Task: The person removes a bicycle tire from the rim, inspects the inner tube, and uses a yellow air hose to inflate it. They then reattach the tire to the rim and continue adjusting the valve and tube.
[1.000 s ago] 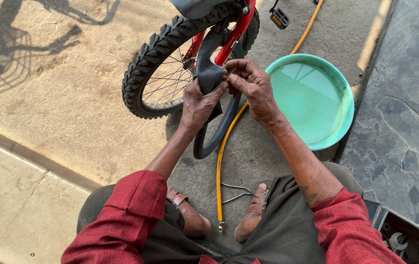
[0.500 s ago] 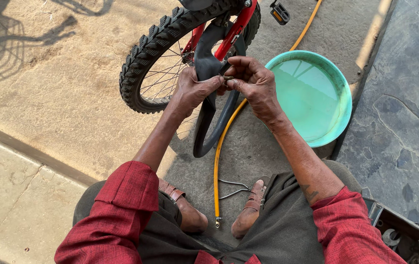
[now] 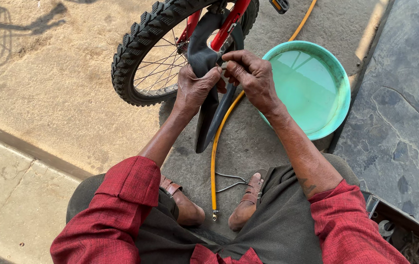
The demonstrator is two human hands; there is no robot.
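Observation:
A black inner tube (image 3: pixel 205 112) hangs in a loop from a red-framed bicycle wheel with a knobby tyre (image 3: pixel 138 44). My left hand (image 3: pixel 196 88) grips the tube's upper part from the left. My right hand (image 3: pixel 251 76) pinches the same spot from the right, fingertips meeting the left thumb at what looks like a small valve. Both hands are held above the concrete ground, just left of a teal basin (image 3: pixel 339 83) filled with water.
A yellow hose (image 3: pixel 214 161) with a metal tip runs between my sandalled feet and past the basin. A bent wire (image 3: pixel 229 182) lies by my right foot. A dark stone slab (image 3: pixel 405 112) is at right, a tool tray (image 3: pixel 405 230) at bottom right.
The hands have stayed on the tube, working the same spot. The view shifted slightly, so wheel and hands sit a little higher in the picture.

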